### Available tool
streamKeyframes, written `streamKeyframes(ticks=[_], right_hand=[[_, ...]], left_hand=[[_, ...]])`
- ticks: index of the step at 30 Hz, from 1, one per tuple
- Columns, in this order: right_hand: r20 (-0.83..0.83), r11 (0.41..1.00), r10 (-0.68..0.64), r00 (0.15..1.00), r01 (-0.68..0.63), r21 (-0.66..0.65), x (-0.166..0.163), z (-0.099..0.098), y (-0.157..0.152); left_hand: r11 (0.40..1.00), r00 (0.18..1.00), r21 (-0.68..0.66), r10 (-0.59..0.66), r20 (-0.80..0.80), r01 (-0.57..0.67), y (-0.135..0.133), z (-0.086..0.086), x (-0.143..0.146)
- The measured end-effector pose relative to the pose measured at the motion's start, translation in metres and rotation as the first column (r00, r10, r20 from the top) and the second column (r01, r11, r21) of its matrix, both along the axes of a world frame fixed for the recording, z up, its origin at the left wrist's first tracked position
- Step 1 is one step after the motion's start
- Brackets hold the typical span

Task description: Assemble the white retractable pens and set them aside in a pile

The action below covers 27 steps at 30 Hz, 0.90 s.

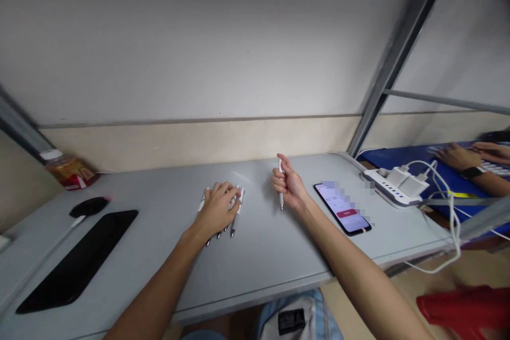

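Note:
My right hand (290, 185) is closed round a white pen (281, 199), held nearly upright above the desk with its metal tip down. The thumb is at the pen's top end. My left hand (218, 206) lies over several similar white pens (236, 217) on the grey desk (263, 255), its fingers curled round them. The silver tips of those pens point towards me, and their middles are mostly hidden under the palm and fingers.
A lit phone (343, 209) and a white power strip (392, 188) with plugs and cables lie right. To the left are a dark slab (79, 260), a black round object (90, 206) and a bottle (70, 171). Another person's hands (458, 158) are at a neighbouring blue desk.

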State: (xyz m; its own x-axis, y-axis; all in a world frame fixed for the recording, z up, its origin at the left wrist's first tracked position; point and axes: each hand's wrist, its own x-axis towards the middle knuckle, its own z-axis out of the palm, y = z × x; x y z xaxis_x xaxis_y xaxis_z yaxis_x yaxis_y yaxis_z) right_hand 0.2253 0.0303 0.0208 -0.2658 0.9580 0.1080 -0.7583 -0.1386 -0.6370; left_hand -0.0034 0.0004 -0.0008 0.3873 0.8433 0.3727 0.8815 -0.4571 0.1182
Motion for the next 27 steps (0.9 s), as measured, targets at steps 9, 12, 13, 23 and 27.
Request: streamKeyframes(ticks=[9,12,13,23,27], right_hand=[[0.056,1.000,0.005,0.998,-0.006,0.020,-0.0009,0.0023,-0.0010],[0.056,1.000,0.001,0.998,-0.002,0.017,-0.0008,0.0031,-0.0015],[0.054,1.000,-0.001,0.999,0.000,0.017,-0.0008,0.0032,-0.0017],[0.086,1.000,-0.009,0.996,0.007,0.028,-0.0012,0.0043,-0.0029],[0.085,0.999,-0.010,0.996,0.007,0.035,-0.0009,0.0046,-0.0029]], left_hand=[[1.000,1.000,-0.011,-0.014,-0.003,0.014,-0.0009,-0.0007,0.0038],[1.000,1.000,-0.005,-0.005,-0.011,0.005,-0.0007,-0.0015,0.0031],[1.000,1.000,0.004,0.003,-0.017,-0.003,-0.0007,-0.0016,0.0028],[0.998,0.999,0.025,0.049,0.001,-0.049,-0.0009,-0.0010,0.0016],[0.999,0.999,0.006,0.046,0.002,-0.046,-0.0015,-0.0023,0.0013]])
